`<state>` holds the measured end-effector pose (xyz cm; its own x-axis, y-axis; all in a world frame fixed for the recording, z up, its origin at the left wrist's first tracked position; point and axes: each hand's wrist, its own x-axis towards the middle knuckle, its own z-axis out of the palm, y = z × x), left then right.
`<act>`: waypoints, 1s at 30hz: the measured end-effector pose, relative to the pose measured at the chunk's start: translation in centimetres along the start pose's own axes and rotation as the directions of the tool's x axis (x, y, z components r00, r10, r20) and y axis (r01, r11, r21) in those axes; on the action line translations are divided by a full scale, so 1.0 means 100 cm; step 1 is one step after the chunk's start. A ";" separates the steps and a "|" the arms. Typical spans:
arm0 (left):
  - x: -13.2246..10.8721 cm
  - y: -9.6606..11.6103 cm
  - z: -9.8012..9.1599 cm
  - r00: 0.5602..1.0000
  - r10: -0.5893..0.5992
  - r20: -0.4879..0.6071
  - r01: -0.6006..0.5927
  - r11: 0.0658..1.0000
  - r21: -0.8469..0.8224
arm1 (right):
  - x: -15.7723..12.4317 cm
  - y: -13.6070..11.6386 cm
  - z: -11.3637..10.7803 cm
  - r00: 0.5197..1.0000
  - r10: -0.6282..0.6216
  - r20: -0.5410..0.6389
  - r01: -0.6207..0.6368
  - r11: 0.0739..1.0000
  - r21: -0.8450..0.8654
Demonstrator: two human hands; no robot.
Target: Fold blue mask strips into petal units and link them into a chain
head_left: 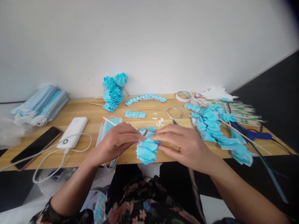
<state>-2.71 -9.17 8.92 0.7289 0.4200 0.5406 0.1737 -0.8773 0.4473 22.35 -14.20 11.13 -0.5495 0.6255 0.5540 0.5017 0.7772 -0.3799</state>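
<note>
Between my two hands, at the front edge of the table, is a blue fabric flower [146,151] made of layered petals. My left hand [120,140] pinches its upper left side with thumb and fingers. A thin wooden stick [109,121] shows beyond that hand, over a flat blue face mask [102,132]; whether the hand holds the stick I cannot tell. My right hand [183,144] grips the flower's upper right side, fingertips close to those of the left. The fingers hide where the petals join.
Finished blue flowers [113,93] on sticks lean at the wall. Pleated blue strips [146,99] lie behind my hands. At right are tape [183,96], a blue petal pile [211,124] and a glue gun [258,135]. Stacked masks [44,102], a phone [36,147] and a power bank [73,132] lie left.
</note>
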 end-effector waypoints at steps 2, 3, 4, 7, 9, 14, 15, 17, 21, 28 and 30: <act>0.000 0.001 0.000 0.999 0.022 0.023 -0.023 0.999 0.036 | -0.001 -0.001 0.000 1.000 0.006 0.012 -0.006 1.000 -0.001; 0.000 0.002 0.001 0.999 0.030 0.037 -0.032 0.998 0.053 | -0.001 -0.001 0.000 1.000 0.009 0.023 -0.009 1.000 0.001; -0.001 0.003 0.001 0.998 0.037 0.049 -0.040 0.997 0.068 | -0.002 -0.001 0.000 0.999 0.012 0.038 -0.013 1.000 0.004; -0.001 0.006 0.002 0.996 0.053 0.073 -0.061 0.993 0.102 | -0.005 -0.002 -0.001 0.997 0.020 0.068 -0.021 1.000 0.005; -0.001 0.008 0.003 0.995 0.062 0.078 -0.071 0.991 0.116 | -0.008 -0.002 -0.002 0.997 0.028 0.079 -0.028 1.000 -0.003; -0.001 0.008 0.006 0.991 0.091 0.094 -0.102 0.987 0.121 | -0.014 0.002 -0.005 0.992 0.019 0.124 -0.021 1.000 0.011; -0.001 0.007 0.006 0.991 0.094 0.098 -0.105 0.988 0.116 | -0.015 0.002 -0.006 0.991 0.007 0.131 -0.009 1.000 0.017; -0.001 0.006 0.008 0.992 0.090 0.093 -0.098 0.991 0.089 | -0.016 0.003 -0.007 0.991 -0.010 0.135 0.005 1.000 0.031; 0.001 0.005 0.008 0.997 0.042 0.067 -0.041 0.999 -0.007 | -0.015 0.001 -0.009 0.992 0.011 0.127 -0.018 0.998 0.059; -0.001 0.008 0.007 0.999 0.044 -0.024 -0.043 0.999 0.023 | -0.017 -0.005 -0.015 0.974 0.192 0.116 -0.207 0.969 0.133; -0.003 0.008 0.008 0.997 0.074 -0.025 -0.071 0.992 0.104 | -0.020 -0.004 -0.012 0.957 0.279 0.076 -0.287 0.945 0.156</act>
<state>-2.24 -10.17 8.58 0.7232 0.3598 0.5895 0.1899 -0.9243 0.3312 24.05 -15.83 11.11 -0.4369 0.8206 0.3683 0.5280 0.5655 -0.6336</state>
